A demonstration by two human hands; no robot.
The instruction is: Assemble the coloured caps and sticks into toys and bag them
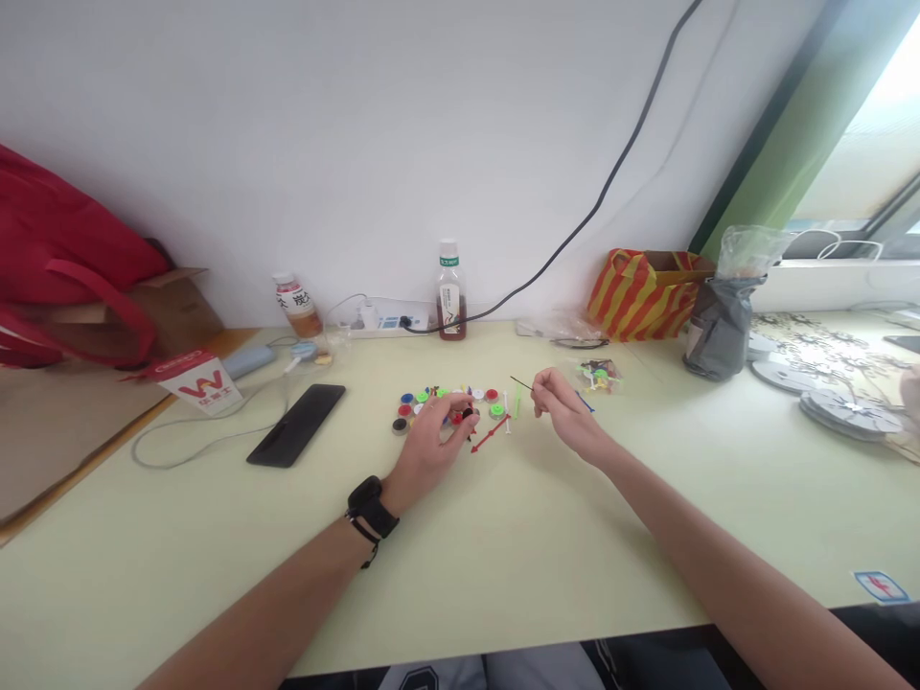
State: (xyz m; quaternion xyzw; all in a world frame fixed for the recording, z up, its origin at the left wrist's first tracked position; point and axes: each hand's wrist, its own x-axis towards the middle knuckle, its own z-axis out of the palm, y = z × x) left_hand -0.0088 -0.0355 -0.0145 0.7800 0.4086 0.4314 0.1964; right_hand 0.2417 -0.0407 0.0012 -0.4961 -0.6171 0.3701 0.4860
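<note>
My left hand (431,439), with a dark watch on its wrist, pinches a small black round piece (467,413) between thumb and fingers. My right hand (561,407) is closed on a thin black stick (521,383), whose tip points left towards my left hand without touching it. Small coloured discs, among them a blue disc (407,398), a red disc (492,395) and a green disc (496,411), lie around and partly behind my left hand. Between the hands are a red arrow-ended stick (490,435) and a light green stick (517,402). A blue stick (586,402) lies beyond my right hand.
A black phone (296,425) and a red-white box (201,383) lie left. Bottles, including a dark-drink bottle (451,297), stand near a power strip (392,319). To the right are a bag of coloured parts (598,375), a striped bag (639,297) and stacked grey discs (852,414).
</note>
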